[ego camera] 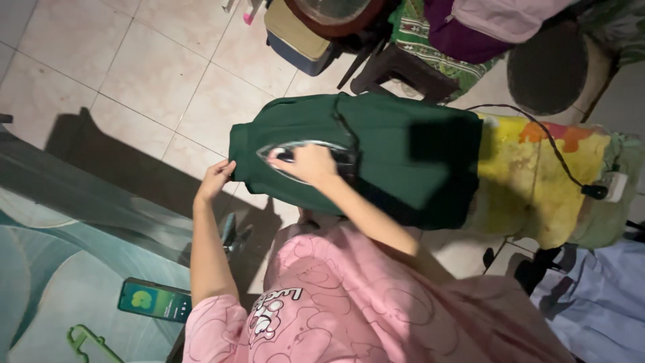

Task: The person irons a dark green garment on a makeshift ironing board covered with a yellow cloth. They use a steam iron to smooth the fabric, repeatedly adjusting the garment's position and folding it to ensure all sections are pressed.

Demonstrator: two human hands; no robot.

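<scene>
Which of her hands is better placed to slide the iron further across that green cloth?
The right hand: it already grips the iron on the green garment. The left hand only pinches the garment's edge.

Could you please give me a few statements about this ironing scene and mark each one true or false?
1. The right hand grips the iron on the green garment. True.
2. The left hand rests on the phone. False: it holds the garment's edge; the phone lies apart.
3. The ironing board cover is plain white. False: it is yellow and orange.
4. A green hanger lies near the phone. True.
</scene>
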